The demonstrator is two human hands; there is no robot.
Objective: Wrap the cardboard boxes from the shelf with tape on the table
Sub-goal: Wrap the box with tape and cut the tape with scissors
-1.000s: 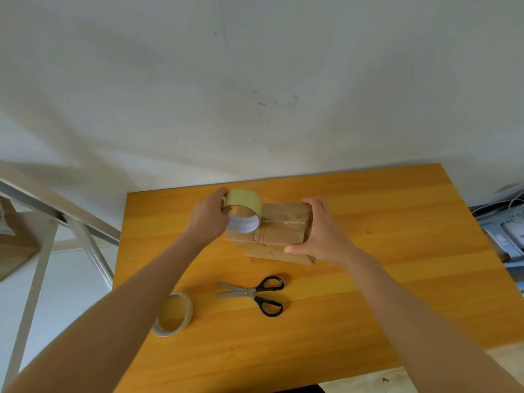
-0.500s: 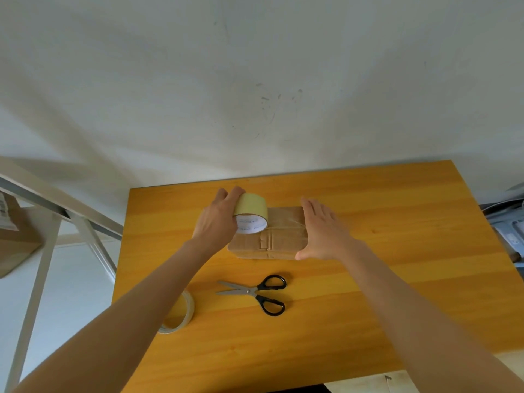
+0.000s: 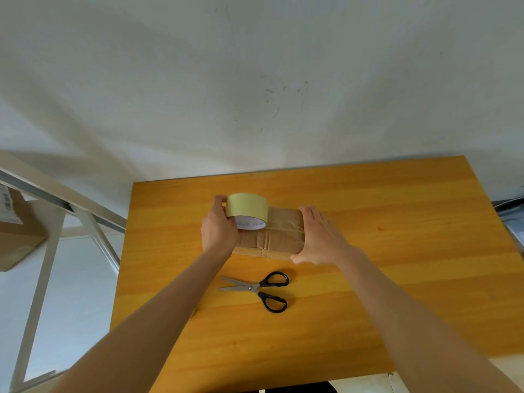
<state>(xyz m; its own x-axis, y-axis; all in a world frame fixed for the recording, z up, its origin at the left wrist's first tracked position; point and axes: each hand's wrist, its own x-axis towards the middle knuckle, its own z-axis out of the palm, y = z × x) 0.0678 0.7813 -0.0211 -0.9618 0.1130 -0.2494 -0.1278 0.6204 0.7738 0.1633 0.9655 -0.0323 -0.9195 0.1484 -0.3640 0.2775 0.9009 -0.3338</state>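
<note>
A small brown cardboard box lies on the orange wooden table, with shiny tape across its top. My left hand grips a yellowish tape roll over the box's left end. A strip of tape runs from the roll across the box top. My right hand lies with straight fingers against the box's right end, thumb at the front corner.
Black-handled scissors lie on the table in front of the box. A white metal shelf frame stands to the left, with a cardboard box on it. The wall is right behind the table.
The box, tilted up a second ago, now lies flat. My right hand went from gripping it to lying flat on its right end. The tape roll has lifted slightly at the left end.
</note>
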